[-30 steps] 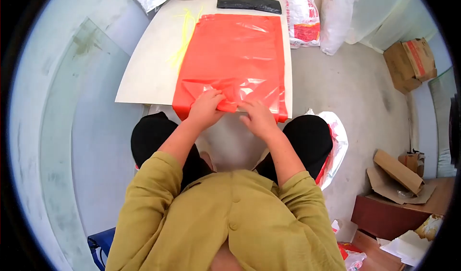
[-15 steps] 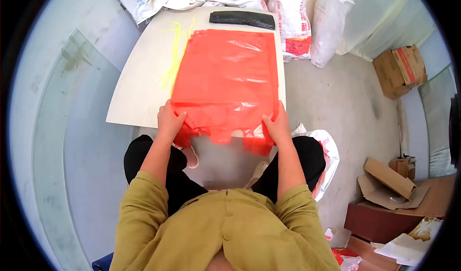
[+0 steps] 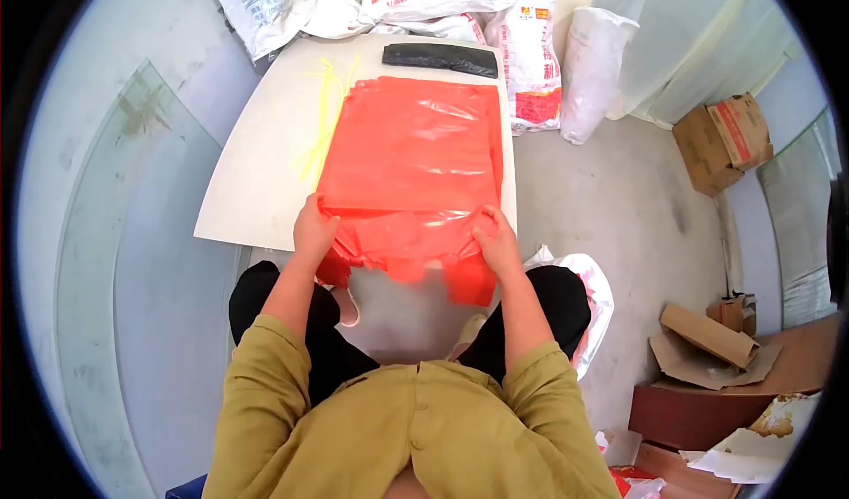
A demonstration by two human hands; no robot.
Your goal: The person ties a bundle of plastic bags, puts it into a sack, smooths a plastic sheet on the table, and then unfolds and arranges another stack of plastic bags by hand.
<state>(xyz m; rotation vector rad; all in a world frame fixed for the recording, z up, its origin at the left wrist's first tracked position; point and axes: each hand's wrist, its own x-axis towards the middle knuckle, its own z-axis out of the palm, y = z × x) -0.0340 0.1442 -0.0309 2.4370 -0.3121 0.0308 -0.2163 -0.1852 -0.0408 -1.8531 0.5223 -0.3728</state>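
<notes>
Red plastic bags [image 3: 414, 145] lie flat in a stack on the pale table [image 3: 252, 176], with cut handle ends hanging over its near edge. My left hand [image 3: 314, 231] is closed on the left side of the red plastic near that edge. On the right side, my right hand [image 3: 497, 241] pinches the plastic between thumb and fingers. Between both hands the near part is slightly lifted and wrinkled, with a fold line running across. Left of the stack lie thin yellow strips [image 3: 323, 123]. A folded black plastic bundle [image 3: 439, 58] rests beyond it.
Printed white sacks [image 3: 533, 65] stand behind the table, with a rolled white bundle [image 3: 597, 74] beside them. A cardboard box [image 3: 723, 141] is at the far right; an opened carton [image 3: 712, 344] lies nearer. A white bag [image 3: 594, 295] sits by my right knee.
The view has shifted slightly, so the table sits lower. My right hand has moved a little inward with the plastic, and a fold line now shows between my hands.
</notes>
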